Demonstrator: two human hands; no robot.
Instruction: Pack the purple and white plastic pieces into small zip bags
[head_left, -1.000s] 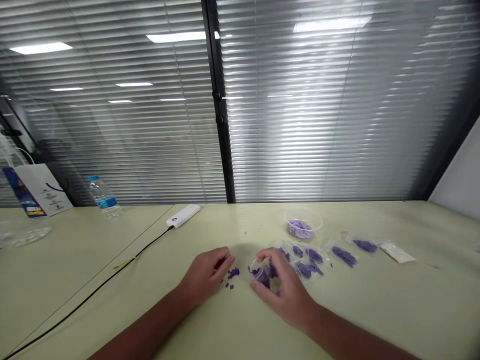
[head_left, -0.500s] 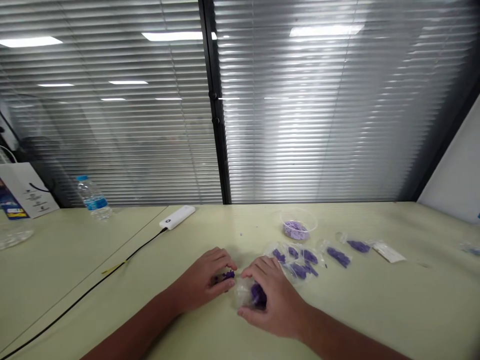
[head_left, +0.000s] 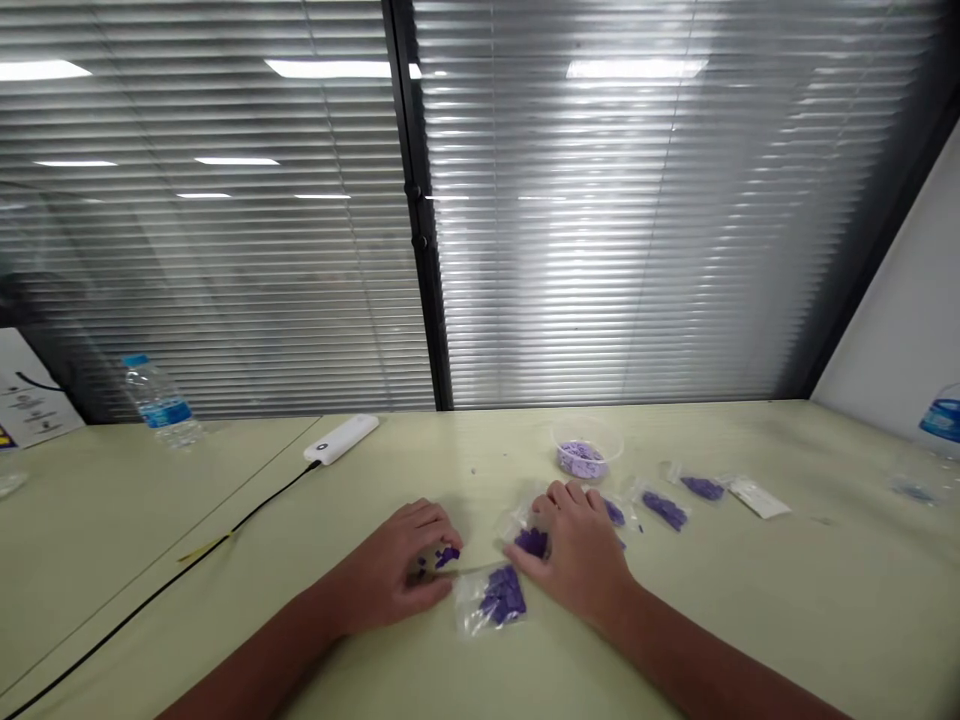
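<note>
Left hand (head_left: 394,572): grip relaxed, fingers curved and thumb held apart, arched around a few loose purple pieces (head_left: 448,556) on the worktop (head_left: 787,600). Contact with these pieces cannot be told.

Right hand (head_left: 581,552): grip lies over the middle bag (head_left: 531,542), thumb and fingertips at its edges; whether it pinches the film cannot be told. Purple pieces show inside.

Between the hands, nearer the person, the front bag (head_left: 502,595) lies flat, purple pieces gathered toward its right end. Its left end is just beside the left thumb.

Behind the right hand, another bag (head_left: 613,512) is partly covered. To its right, two more in a slanting row: a fuller bag (head_left: 664,511) and the far bag (head_left: 703,488). A white packet (head_left: 759,498) lies just beyond the latter.

Farther back stands a clear tub (head_left: 615,446) with light purple pieces (head_left: 581,460) at the bottom.

Back left: a white device (head_left: 341,440) on a black cable (head_left: 244,522), then a water bottle (head_left: 163,405). Blinds (head_left: 555,240) hang behind.
</note>
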